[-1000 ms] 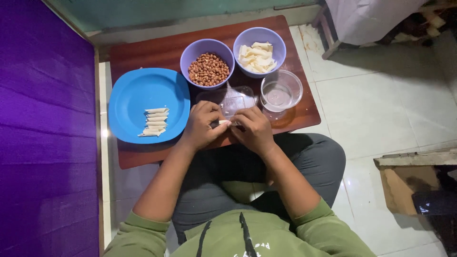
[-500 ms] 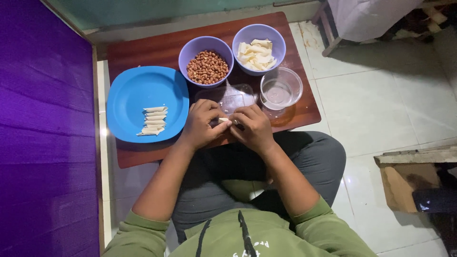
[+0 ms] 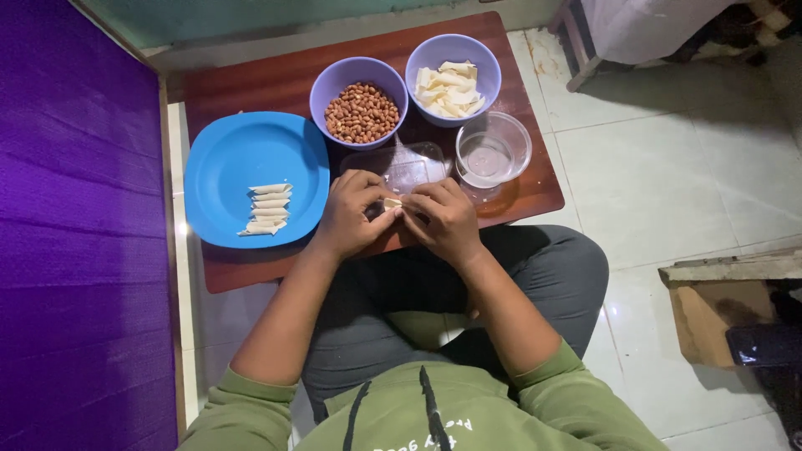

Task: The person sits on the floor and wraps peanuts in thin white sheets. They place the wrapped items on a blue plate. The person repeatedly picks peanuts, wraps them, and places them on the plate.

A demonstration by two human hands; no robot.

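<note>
Pale, thin pastry piece (image 3: 392, 202) pinched small between both hands' fingertips.

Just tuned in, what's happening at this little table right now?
A seated person has both hands together at the near edge of the wooden table. The left hand and right hand pinch a small pale wrapper piece between the fingertips. A blue plate holds a row of finished rolls. Beyond sit a bowl of peanuts, a bowl of wrapper strips and a clear bowl.
</note>
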